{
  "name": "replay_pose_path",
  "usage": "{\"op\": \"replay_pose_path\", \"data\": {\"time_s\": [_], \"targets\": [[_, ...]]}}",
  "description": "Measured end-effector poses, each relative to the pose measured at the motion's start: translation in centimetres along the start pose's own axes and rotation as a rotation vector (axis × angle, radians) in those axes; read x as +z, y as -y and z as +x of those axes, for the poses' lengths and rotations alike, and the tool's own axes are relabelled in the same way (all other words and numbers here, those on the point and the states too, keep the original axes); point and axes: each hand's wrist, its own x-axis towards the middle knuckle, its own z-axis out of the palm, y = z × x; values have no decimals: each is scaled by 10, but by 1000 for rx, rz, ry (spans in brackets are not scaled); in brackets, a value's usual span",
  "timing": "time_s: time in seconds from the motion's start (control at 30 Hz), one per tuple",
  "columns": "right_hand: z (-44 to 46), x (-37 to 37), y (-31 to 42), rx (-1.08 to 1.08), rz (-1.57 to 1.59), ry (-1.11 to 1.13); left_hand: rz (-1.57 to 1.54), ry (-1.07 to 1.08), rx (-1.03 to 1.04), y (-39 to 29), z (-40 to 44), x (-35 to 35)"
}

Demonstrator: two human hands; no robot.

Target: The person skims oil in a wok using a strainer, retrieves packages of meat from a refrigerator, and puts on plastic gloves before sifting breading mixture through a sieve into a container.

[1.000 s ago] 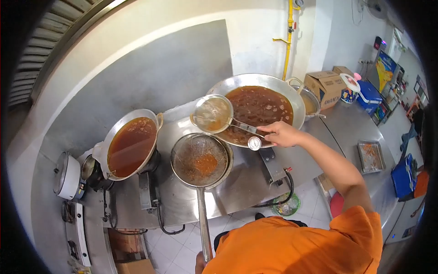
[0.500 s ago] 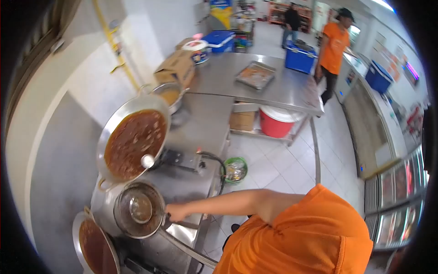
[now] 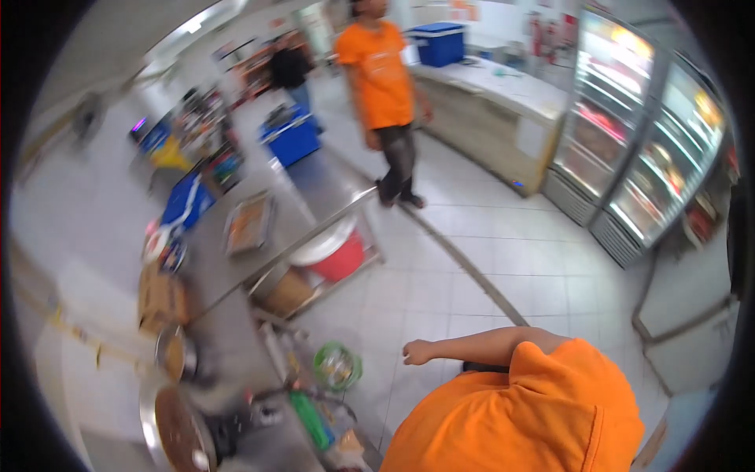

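Observation:
My right hand [image 3: 418,352] hangs over the tiled floor at the end of a bent, bare forearm, its fingers curled closed. A tiny pale spot shows at the fingertips, too small and blurred to name. Nearest to the hand is a green basket [image 3: 338,366] on the floor with shiny items in it. My left hand is out of view. At the lower left a wide metal wok [image 3: 149,421] holds brown food in liquid, and a smaller metal pot [image 3: 174,352] stands behind it.
A steel table [image 3: 212,275] carries a tray [image 3: 250,223], a cardboard box [image 3: 161,299] and a blue cooler [image 3: 289,140]. Under it sits a red tub [image 3: 338,256]. A person in an orange shirt [image 3: 377,75] walks beyond it. Glass-door fridges [image 3: 602,118] stand at right.
My right hand has let go of the strainer's handle and come away from the stove. The view has swung right, so the strainer is out of sight and the fridges show fully.

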Motion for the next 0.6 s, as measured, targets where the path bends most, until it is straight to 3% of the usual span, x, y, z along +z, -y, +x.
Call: {"op": "replay_pose_path", "data": {"time_s": [0.13, 0.2, 0.27, 0.3, 0.37, 0.47, 0.53, 0.6], "targets": [[-110, -55, -139, 342, 356, -106, 251, 158, 71, -103, 33, 29], [-157, -64, -198, 381, 443, -322, 460, 213, 256, -179, 48, 51], [-199, -64, -240, 433, 615, -473, 475, 169, 359, -265, 55, 89], [-215, -69, -253, 464, 756, -612, 64, 26, 221, -303, 56, 123], [-241, -78, -269, 544, 916, -679, 96, 43, 441, -367, 80, 164], [-253, -87, -288, 638, 1097, -751, 119, 44, 540, -455, 77, 239], [-248, -103, -282, 512, 1123, -732, 252, 128, 724, -491, 80, 279], [-239, -132, -277, 443, 916, -686, 299, 140, 809, -522, 78, 322]]}}
